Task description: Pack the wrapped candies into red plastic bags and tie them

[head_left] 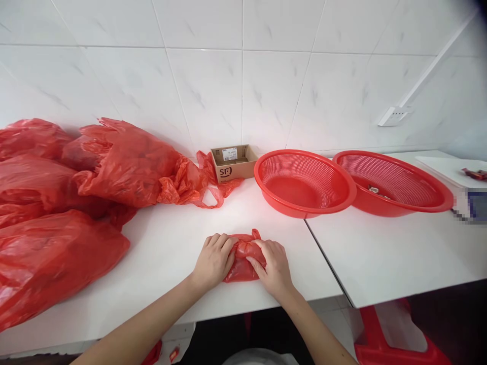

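A small red plastic bag (243, 271) lies on the white table in front of me, its upper part bunched up. My left hand (215, 258) grips the bag's left side, fingers curled over it. On the other side my right hand (274, 263) pinches the bunched plastic, with the thumb lying across the front. A twisted tip of the bag sticks up between the hands at the back. What the bag holds cannot be made out through the plastic.
Large filled red bags (125, 162) are heaped at the left. An open cardboard box (236, 170) stands by the tiled wall. Two red baskets, a nearer one (304, 203) and a farther one (399, 203) with small items inside, stand right. A seam divides the tables; a red stool (384, 350) is below.
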The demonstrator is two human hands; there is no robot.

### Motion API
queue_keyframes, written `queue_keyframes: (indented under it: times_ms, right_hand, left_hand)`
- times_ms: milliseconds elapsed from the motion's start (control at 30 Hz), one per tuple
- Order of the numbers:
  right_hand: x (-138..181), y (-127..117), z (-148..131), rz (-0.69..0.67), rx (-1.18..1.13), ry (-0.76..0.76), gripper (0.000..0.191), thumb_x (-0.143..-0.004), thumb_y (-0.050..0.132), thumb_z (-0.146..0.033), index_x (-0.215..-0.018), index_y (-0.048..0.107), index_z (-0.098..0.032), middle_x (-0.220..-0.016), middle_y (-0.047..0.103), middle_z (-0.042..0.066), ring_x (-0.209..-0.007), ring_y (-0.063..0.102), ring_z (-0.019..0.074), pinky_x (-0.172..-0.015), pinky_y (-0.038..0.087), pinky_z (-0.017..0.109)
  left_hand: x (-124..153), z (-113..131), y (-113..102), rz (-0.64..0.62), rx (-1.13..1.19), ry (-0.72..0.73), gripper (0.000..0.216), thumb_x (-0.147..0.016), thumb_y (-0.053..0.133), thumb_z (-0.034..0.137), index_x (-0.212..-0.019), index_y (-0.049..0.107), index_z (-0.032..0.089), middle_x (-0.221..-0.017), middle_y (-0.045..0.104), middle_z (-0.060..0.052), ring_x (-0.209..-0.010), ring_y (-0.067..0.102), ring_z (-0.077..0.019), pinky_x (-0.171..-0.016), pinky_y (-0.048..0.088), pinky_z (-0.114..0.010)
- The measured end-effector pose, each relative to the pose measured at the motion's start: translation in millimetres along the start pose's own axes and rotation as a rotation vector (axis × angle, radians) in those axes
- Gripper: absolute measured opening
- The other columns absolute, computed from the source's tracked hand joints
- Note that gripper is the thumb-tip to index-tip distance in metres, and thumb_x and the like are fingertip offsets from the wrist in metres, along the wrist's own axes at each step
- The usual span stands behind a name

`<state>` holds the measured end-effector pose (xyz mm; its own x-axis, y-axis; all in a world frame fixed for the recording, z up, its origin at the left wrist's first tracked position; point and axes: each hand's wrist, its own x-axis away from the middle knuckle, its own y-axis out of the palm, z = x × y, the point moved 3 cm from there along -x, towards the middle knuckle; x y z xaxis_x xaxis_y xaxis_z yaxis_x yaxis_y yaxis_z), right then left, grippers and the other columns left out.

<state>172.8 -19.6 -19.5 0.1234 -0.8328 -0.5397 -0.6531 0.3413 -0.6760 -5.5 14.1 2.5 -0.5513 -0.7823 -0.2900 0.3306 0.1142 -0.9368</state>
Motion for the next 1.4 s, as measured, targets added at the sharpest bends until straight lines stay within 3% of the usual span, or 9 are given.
queue_keyframes:
  times_ms: [333,667,1000,1133,1267,1400]
  right_hand:
    - [5.8,0.4,-0.9,0.019,-0.030,-0.022,0.025,-0.096,0.050,-0.030,-0.118,0.050,-0.021,-0.091,0.060,0.006,-0.080,0.056,0.0209,-0.073,0.044,0.037]
    - [4.1,1.7,1.0,-0.020,-0.032,0.003,0.026,-0.096,0.048,-0.029,-0.121,0.049,-0.021,-0.092,0.062,0.006,-0.079,0.057,0.0210,-0.072,0.046,0.038]
    - [4.1,4.7,5.6,-0.054,-0.030,0.069,0.026,-0.094,0.051,-0.033,-0.117,0.053,-0.021,-0.104,0.066,0.008,-0.088,0.063,0.0223,-0.077,0.050,0.039]
    - [0.8,3.7,4.2,-0.075,-0.014,0.112,0.034,-0.093,0.054,-0.038,-0.120,0.053,-0.019,-0.102,0.066,0.009,-0.089,0.063,0.0238,-0.079,0.051,0.041]
    - [-5.0,-8.3,10.9,-0.087,-0.042,0.092,0.037,-0.096,0.049,-0.042,-0.127,0.054,-0.021,-0.106,0.067,0.009,-0.093,0.062,0.0230,-0.083,0.050,0.040]
    - [-10.4,-22.6,25.2,-0.093,0.067,0.039,0.033,-0.102,0.035,-0.033,-0.108,0.065,-0.022,-0.092,0.068,0.005,-0.084,0.059,0.0195,-0.079,0.045,0.036]
  left_hand:
    - [4.9,4.3,2.1,0.011,-0.007,0.045,0.027,-0.090,0.038,0.012,-0.108,0.058,0.015,-0.088,0.060,-0.007,-0.079,0.052,-0.0228,-0.071,0.042,-0.038]
    - [0.4,5.7,3.8,0.005,0.010,0.016,0.022,-0.090,0.040,0.013,-0.102,0.057,0.017,-0.088,0.063,-0.006,-0.078,0.055,-0.0212,-0.072,0.043,-0.036]
    - [-7.0,10.1,2.2,-0.111,-0.036,-0.059,0.021,-0.089,0.039,0.013,-0.095,0.059,0.016,-0.086,0.064,-0.007,-0.077,0.058,-0.0233,-0.070,0.044,-0.038]
    - [-18.4,10.4,-7.4,-0.189,-0.042,-0.091,0.020,-0.088,0.042,0.016,-0.089,0.061,0.016,-0.083,0.065,-0.009,-0.074,0.060,-0.0246,-0.066,0.045,-0.038]
    - [-20.1,-0.8,-27.2,-0.253,0.004,-0.067,0.023,-0.087,0.049,0.019,-0.102,0.065,0.022,-0.092,0.068,-0.006,-0.083,0.064,-0.0234,-0.070,0.049,-0.035]
    - [-9.1,-15.4,-47.4,-0.283,0.036,-0.075,0.028,-0.095,0.042,0.025,-0.107,0.067,0.028,-0.096,0.071,-0.001,-0.088,0.066,-0.0200,-0.070,0.050,-0.029]
